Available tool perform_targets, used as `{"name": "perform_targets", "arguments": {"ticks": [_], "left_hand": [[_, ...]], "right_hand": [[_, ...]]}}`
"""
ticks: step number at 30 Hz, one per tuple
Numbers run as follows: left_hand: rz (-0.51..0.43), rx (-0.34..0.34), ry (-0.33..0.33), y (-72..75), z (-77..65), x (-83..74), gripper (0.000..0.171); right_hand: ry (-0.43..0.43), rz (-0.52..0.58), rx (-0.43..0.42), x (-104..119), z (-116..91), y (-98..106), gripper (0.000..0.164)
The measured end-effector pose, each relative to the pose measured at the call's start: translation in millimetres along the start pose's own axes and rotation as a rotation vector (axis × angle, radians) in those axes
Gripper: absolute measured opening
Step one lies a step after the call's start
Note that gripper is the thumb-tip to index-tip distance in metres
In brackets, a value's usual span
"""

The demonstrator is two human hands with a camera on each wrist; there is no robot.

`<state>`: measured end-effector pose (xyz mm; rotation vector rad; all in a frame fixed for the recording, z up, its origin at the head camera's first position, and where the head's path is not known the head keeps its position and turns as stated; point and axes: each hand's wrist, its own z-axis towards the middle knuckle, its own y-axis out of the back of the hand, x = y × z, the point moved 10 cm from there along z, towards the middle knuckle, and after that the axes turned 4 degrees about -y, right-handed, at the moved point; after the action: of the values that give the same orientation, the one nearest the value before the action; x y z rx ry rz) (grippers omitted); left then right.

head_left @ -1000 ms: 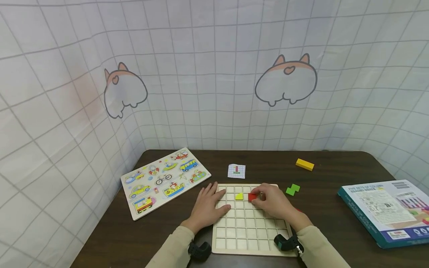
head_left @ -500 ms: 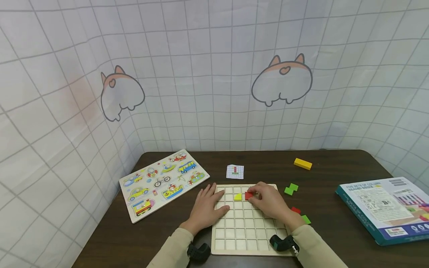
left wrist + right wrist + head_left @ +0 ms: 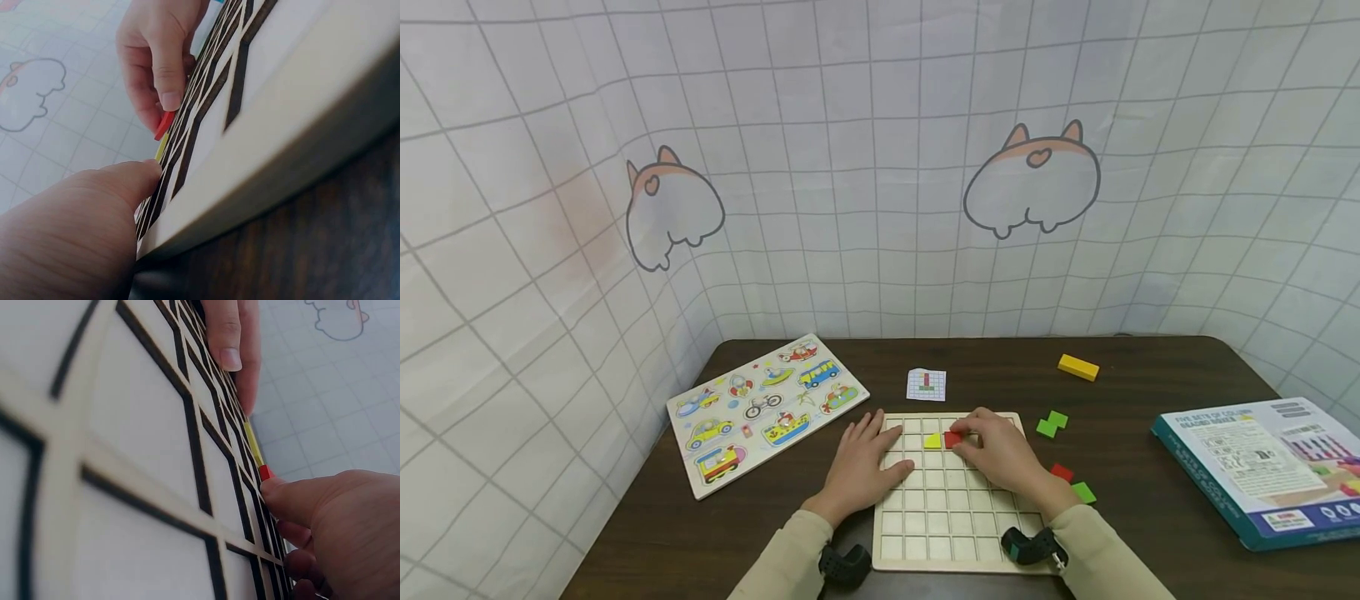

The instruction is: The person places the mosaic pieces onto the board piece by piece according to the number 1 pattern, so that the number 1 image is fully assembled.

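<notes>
A pale wooden grid board (image 3: 925, 525) lies before me. My left hand (image 3: 857, 468) rests on its left edge, fingers spread. Between thumb and fingers, my right hand (image 3: 1003, 450) pinches a red tile (image 3: 952, 439) in the upper part of the grid. Just left of it sits a yellow tile (image 3: 932, 442) with one cut or rounded corner. The left wrist view shows the red tile (image 3: 164, 125) slightly tilted at the fingertips. In the right wrist view the red tile (image 3: 265, 472) is mostly covered by the thumb, close beside the yellow tile (image 3: 252, 442).
Behind the board lies a small pattern card (image 3: 927, 385). Right of it are green tiles (image 3: 1051, 423), another red tile (image 3: 1062, 472), a green tile (image 3: 1083, 492) and a yellow block (image 3: 1078, 367). A picture puzzle (image 3: 767, 417) lies left, a box (image 3: 1262, 475) right.
My right hand has shifted slightly left with the red tile, bringing it close to the yellow one. The left hand stays put. The head view has turned a little.
</notes>
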<state>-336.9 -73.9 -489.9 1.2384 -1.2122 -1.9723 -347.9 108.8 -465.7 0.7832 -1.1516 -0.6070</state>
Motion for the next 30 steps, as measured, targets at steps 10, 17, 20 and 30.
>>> {"name": "perform_targets", "arguments": {"ticks": [10,17,20,30], "left_hand": [[0.004,-0.006,-0.006,-0.3,-0.1,0.3,0.063],[-0.006,-0.007,-0.008,-0.8,-0.1,0.9,0.063],[-0.006,-0.007,-0.005,-0.8,-0.2,0.8,0.063],[-0.005,-0.008,-0.003,-0.6,-1.3,0.1,0.063]], "right_hand": [[-0.015,0.008,-0.013,-0.2,0.4,-0.4,0.023],[-0.026,0.003,-0.004,-2.4,0.2,-2.9,0.024],[-0.027,0.01,-0.002,-2.8,0.3,-3.4,0.024],[-0.029,0.013,-0.008,-3.5,0.2,-3.5,0.024]]}}
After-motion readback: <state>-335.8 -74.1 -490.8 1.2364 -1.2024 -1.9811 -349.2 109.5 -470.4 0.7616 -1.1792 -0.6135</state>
